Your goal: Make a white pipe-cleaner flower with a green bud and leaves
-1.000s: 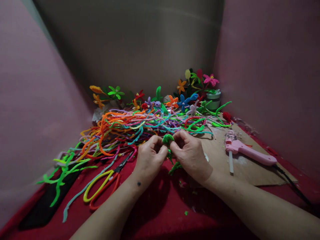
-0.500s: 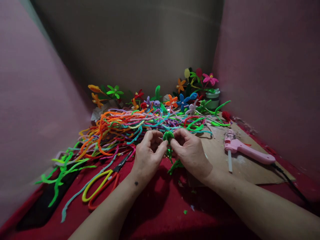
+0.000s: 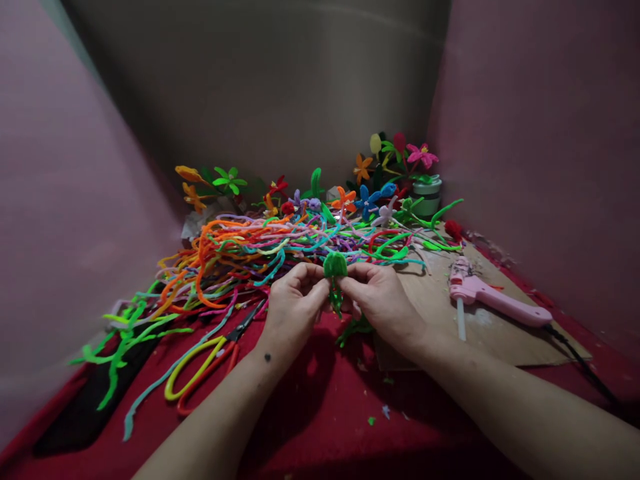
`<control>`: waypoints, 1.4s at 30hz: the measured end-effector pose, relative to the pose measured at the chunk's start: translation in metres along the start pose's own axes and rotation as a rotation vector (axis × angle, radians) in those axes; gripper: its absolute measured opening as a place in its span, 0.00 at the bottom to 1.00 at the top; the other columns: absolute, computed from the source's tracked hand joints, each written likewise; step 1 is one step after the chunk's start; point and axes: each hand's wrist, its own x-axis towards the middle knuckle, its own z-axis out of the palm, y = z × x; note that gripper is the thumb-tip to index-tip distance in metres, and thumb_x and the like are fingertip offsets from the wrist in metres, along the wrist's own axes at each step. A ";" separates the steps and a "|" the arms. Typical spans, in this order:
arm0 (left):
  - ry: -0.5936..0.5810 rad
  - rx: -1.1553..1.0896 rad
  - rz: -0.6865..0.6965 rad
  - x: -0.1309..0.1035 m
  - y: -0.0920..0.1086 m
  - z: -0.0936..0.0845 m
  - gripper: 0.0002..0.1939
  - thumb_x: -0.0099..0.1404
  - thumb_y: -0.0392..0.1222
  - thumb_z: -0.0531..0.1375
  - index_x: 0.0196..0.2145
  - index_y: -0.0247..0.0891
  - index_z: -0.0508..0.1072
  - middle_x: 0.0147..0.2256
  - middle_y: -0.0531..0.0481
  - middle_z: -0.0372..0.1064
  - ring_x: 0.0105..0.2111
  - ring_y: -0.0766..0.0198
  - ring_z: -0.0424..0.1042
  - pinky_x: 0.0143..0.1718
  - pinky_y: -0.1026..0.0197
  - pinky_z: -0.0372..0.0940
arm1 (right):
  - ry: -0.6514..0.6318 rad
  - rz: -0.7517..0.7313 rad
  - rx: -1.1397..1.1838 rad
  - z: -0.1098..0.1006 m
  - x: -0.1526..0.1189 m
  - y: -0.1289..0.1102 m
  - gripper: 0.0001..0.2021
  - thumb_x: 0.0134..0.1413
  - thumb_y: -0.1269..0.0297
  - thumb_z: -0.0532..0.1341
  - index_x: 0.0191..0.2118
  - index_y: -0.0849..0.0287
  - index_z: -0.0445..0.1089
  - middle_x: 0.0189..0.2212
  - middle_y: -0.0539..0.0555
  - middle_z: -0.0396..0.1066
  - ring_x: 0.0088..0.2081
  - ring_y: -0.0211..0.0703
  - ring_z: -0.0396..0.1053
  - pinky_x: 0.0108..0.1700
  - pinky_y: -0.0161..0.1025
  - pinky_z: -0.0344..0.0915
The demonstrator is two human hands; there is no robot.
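Between my two hands, over the red cloth, is a green pipe-cleaner piece [image 3: 335,265] with a rounded top and a narrower part hanging below. My left hand [image 3: 294,301] pinches its left side between thumb and fingers. On the opposite side, my right hand [image 3: 381,300] pinches it the same way. More green pipe cleaners [image 3: 354,329] lie lower down, partly hidden by my right hand. A large heap of mixed-colour pipe cleaners [image 3: 250,250] spreads just beyond my fingers.
Scissors [image 3: 197,370] with yellow and red handles lie left of my left hand. A pink glue gun [image 3: 500,303] with a glue stick rests on cardboard [image 3: 415,347] at right. Pipe-cleaner flowers [image 3: 367,200] stand along the back, near a pale green pot [image 3: 427,193].
The green piece is turned upward, so more of its rounded top and the part hanging below show. Both hands keep their pinch and have shifted only slightly.
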 end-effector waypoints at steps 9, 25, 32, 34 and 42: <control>-0.045 -0.081 -0.017 0.001 -0.007 -0.001 0.05 0.53 0.38 0.61 0.27 0.34 0.69 0.20 0.56 0.66 0.16 0.72 0.62 0.15 0.70 0.57 | -0.022 0.073 0.149 -0.002 0.002 0.005 0.09 0.42 0.61 0.63 0.22 0.62 0.67 0.12 0.46 0.63 0.13 0.31 0.57 0.14 0.29 0.52; -0.092 -0.194 -0.031 0.003 -0.003 -0.006 0.13 0.52 0.40 0.63 0.36 0.34 0.68 0.21 0.54 0.68 0.15 0.71 0.64 0.13 0.70 0.56 | -0.133 0.112 0.195 -0.009 0.007 0.001 0.10 0.39 0.62 0.65 0.23 0.64 0.69 0.13 0.46 0.63 0.13 0.29 0.56 0.14 0.29 0.49; -0.220 0.102 -0.084 0.004 -0.010 -0.005 0.06 0.53 0.41 0.61 0.26 0.35 0.70 0.16 0.57 0.61 0.13 0.73 0.57 0.15 0.69 0.53 | 0.163 -0.130 0.327 -0.023 0.020 -0.009 0.06 0.42 0.66 0.63 0.26 0.63 0.68 0.21 0.48 0.67 0.16 0.29 0.61 0.14 0.28 0.53; -0.355 0.312 -0.066 0.003 -0.018 -0.001 0.05 0.53 0.41 0.60 0.25 0.36 0.72 0.18 0.55 0.64 0.16 0.70 0.60 0.17 0.68 0.54 | 0.185 -0.149 0.346 -0.025 0.022 -0.009 0.06 0.42 0.66 0.62 0.26 0.62 0.67 0.21 0.47 0.66 0.16 0.30 0.61 0.14 0.29 0.53; -0.460 0.825 0.184 -0.001 -0.032 0.011 0.06 0.51 0.37 0.59 0.18 0.38 0.68 0.19 0.54 0.62 0.21 0.66 0.60 0.24 0.65 0.50 | 0.128 -0.073 0.381 -0.024 0.022 -0.006 0.04 0.40 0.70 0.62 0.24 0.63 0.66 0.18 0.47 0.65 0.16 0.30 0.61 0.13 0.28 0.54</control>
